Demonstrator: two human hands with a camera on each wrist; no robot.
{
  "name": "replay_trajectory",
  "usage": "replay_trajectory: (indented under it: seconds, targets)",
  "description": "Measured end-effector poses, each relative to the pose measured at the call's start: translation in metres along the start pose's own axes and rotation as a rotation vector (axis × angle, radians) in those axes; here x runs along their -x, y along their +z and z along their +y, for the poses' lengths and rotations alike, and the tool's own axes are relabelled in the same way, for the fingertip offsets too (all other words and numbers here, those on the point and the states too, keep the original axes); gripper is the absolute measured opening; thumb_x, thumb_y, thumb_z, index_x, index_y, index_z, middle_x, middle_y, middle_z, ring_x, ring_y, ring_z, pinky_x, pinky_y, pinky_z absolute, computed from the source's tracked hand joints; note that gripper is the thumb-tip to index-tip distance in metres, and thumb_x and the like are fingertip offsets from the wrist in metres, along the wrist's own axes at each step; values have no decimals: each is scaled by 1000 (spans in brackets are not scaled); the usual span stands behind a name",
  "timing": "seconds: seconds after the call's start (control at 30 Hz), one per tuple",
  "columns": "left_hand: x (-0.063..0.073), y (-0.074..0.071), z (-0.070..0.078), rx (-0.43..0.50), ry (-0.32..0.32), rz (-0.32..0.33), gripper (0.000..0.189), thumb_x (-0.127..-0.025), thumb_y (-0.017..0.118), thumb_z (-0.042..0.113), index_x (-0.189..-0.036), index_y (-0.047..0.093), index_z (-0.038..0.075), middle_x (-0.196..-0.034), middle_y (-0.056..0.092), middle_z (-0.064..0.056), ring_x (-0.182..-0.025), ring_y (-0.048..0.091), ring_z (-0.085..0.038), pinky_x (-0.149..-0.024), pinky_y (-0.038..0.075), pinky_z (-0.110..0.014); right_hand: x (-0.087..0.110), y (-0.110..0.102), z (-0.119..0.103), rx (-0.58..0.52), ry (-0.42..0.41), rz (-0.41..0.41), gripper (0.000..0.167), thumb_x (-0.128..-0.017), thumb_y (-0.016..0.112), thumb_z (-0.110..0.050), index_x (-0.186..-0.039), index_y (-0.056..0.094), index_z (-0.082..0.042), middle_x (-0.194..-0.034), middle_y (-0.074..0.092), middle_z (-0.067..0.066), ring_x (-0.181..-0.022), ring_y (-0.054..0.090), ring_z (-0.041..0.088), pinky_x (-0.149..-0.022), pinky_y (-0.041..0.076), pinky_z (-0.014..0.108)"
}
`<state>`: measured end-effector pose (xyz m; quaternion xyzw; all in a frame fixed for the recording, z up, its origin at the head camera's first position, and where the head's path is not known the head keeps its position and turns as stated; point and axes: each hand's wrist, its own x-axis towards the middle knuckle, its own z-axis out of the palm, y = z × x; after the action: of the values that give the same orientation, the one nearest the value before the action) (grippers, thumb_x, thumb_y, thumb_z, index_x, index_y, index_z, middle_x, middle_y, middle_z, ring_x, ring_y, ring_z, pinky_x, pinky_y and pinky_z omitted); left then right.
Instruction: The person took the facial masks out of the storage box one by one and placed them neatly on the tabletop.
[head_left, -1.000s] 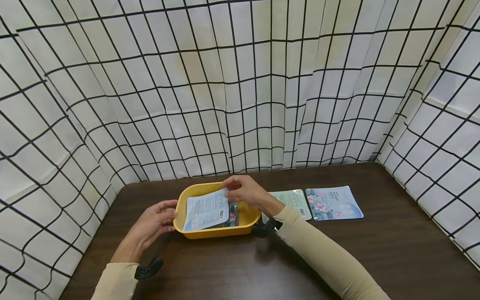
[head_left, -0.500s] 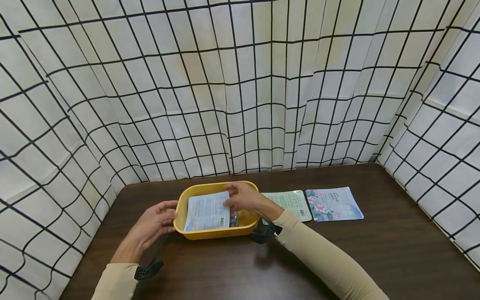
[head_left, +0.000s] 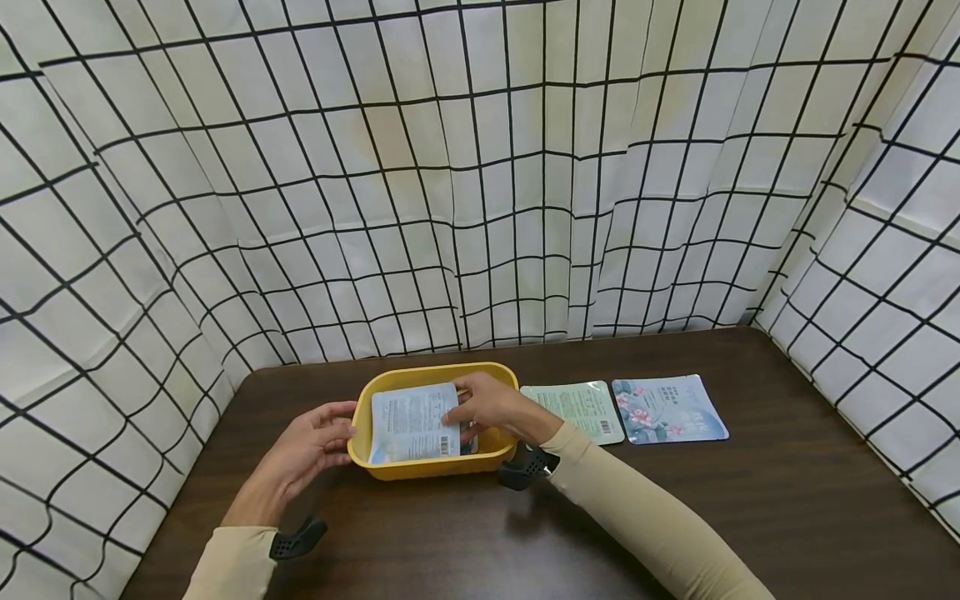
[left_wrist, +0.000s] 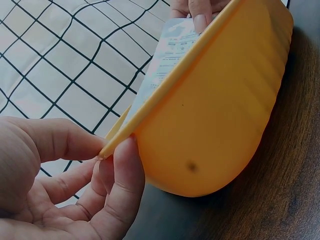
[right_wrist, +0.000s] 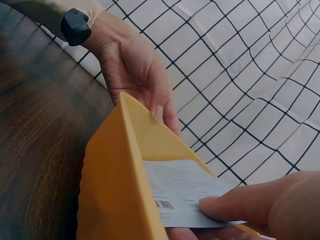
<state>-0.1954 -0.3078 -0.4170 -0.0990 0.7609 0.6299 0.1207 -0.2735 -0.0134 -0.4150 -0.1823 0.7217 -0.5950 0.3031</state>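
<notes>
A yellow oblong plastic tub (head_left: 431, 469) stands on the table. Its left rim is pinched by my left hand (head_left: 311, 443), thumb and fingers on either side of the edge in the left wrist view. Inside lies a light blue sheet mask packet (head_left: 414, 425) with small print and a barcode (right_wrist: 164, 204). My right hand (head_left: 497, 408) reaches into the tub and pinches the packet's right edge, thumb on top and fingers underneath. Beneath it, a sliver of a darker packet (head_left: 470, 445) shows; the rest of that one is hidden.
To the right of the tub lie a pale green packet (head_left: 583, 408), partly behind my right forearm, and a blue packet with pink flowers (head_left: 670, 408). White cloth with a black grid (head_left: 495, 192) hangs along the back and sides of the dark wooden table (head_left: 420, 533).
My right hand has lowered slightly within the tub, and the light blue packet has straightened, covering more of the darker one. My left hand keeps its place on the rim.
</notes>
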Motion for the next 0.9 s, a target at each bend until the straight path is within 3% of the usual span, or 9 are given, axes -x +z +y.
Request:
replay_trajectory:
  seconds: [0.2, 0.47, 0.9]
  targets:
    - [0, 1, 1, 0, -9, 5, 58, -101, 61, 15, -152, 36, 4, -130, 59, -16, -98, 63, -23, -81, 59, -31, 2, -3, -2, 27, -19, 28, 29, -89, 73, 1, -118, 68, -4, -100, 75, 9, -85, 74, 25, -69, 62, 39]
    - [-1, 0, 1, 6, -10, 1, 59, -100, 62, 14, -152, 36, 3, -127, 61, -13, -96, 63, -23, -80, 59, -32, 7, -11, -7, 22, -60, 46, 34, -91, 71, -1, -125, 66, -6, -103, 75, 9, -87, 74, 25, -71, 62, 41]
    - [-1, -1, 2, 13, -9, -4, 57, -101, 60, 12, -152, 37, 3, -126, 60, -14, -97, 63, -24, -80, 59, -32, 28, -35, -14, -18, -97, 73, 36, -92, 73, -7, -127, 66, -8, -112, 74, 11, -93, 72, 26, -76, 62, 42]
